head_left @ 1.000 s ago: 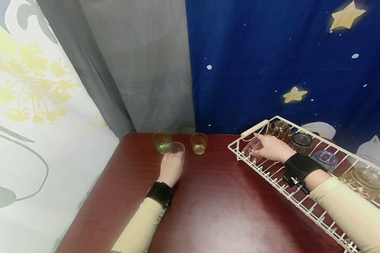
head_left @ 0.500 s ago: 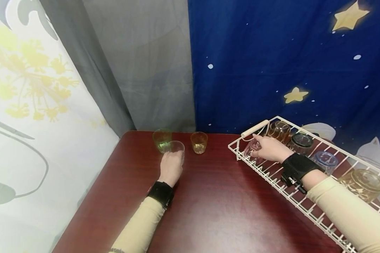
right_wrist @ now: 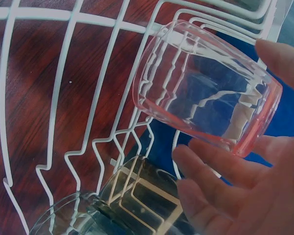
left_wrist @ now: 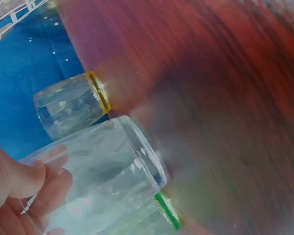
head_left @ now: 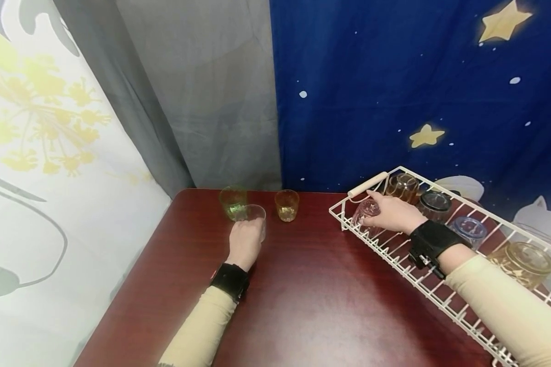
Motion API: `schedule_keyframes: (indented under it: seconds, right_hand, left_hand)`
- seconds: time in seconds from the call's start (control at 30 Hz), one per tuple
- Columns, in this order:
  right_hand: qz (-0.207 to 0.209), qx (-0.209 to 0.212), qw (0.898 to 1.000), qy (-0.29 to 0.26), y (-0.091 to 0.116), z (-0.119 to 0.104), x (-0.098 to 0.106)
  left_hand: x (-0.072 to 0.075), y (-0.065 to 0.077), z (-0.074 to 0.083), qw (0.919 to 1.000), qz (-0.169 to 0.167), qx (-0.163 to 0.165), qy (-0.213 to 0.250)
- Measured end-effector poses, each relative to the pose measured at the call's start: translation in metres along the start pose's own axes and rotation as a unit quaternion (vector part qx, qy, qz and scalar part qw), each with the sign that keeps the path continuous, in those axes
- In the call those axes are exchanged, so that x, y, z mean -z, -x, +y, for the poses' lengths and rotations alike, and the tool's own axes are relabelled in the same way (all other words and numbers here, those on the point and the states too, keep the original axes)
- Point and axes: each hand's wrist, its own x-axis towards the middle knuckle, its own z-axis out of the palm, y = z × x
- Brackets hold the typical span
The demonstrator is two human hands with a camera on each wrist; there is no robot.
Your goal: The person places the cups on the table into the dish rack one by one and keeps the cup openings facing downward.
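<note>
My left hand (head_left: 245,242) grips a clear glass (head_left: 255,214) standing on the table; in the left wrist view, the thumb and fingers curl round its upper part. A green glass (head_left: 233,199) stands just behind it, and a yellow-tinted glass (head_left: 286,206) to its right. My right hand (head_left: 392,213) is at the near left corner of a white wire rack (head_left: 404,272). There a pink glass (right_wrist: 201,88) sits upside down, base up. In the right wrist view, the fingers and thumb spread loosely about its base, the thumb tip apart from it.
Behind and beside my right hand, the rack holds upside-down glasses: an amber one (head_left: 402,187), a dark one (head_left: 433,205), a blue one (head_left: 469,229) and a large yellowish one (head_left: 523,262). A wooden handle (head_left: 367,184) tops its left end. Curtains (head_left: 225,102) hang behind the table.
The pink glass has come more upright on the rack, its base showing more clearly beside my right thumb. My left hand stays on the clear glass. The view shifts slightly.
</note>
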Motion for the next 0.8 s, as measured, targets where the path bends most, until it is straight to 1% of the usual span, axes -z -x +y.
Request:
schedule_keyframes:
  seconds: [0.1,0.2,0.23,0.3,0.37,0.43,0.5,0.57,0.67,0.73,0.8]
  right_hand:
    - [0.032,-0.025,0.999,-0.004,0.003,0.001,0.004]
    - [0.087,-0.035,0.995,-0.032,0.006,-0.003,0.008]
    - [0.106,-0.034,0.993,-0.050,0.007,-0.006,0.009]
    - [0.137,-0.023,0.986,-0.094,0.011,-0.015,0.012]
    - [0.152,-0.014,0.977,-0.147,0.015,-0.028,0.015]
    - [0.150,-0.004,0.968,-0.201,0.020,-0.043,0.019]
    - [0.140,-0.002,0.958,-0.248,0.025,-0.059,0.021]
    - [0.127,0.002,0.950,-0.284,0.029,-0.074,0.020]
    - [0.113,0.006,0.940,-0.323,0.034,-0.094,0.016]
    - [0.103,0.011,0.930,-0.352,0.036,-0.105,0.013]
    - [0.096,0.018,0.924,-0.370,0.039,-0.115,0.009]
  left_hand:
    - [0.005,0.001,0.001,0.9999,-0.002,0.005,0.011]
    - [0.010,0.002,0.003,0.9995,0.001,0.015,0.027]
    - [0.013,0.002,0.004,0.9992,0.001,0.020,0.034]
    - [0.018,0.002,0.008,0.9984,0.012,0.026,0.049]
    - [0.024,0.002,0.012,0.9969,0.026,0.033,0.066]
    - [0.030,0.001,0.017,0.9948,0.041,0.039,0.085]
    - [0.037,0.001,0.023,0.9919,0.060,0.042,0.104]
    - [0.044,0.001,0.028,0.9882,0.073,0.047,0.126]
    - [0.053,0.000,0.036,0.9795,0.087,0.060,0.171]
    - [0.059,-0.001,0.042,0.9732,0.090,0.071,0.199]
    - [0.064,0.000,0.048,0.9662,0.090,0.080,0.228]
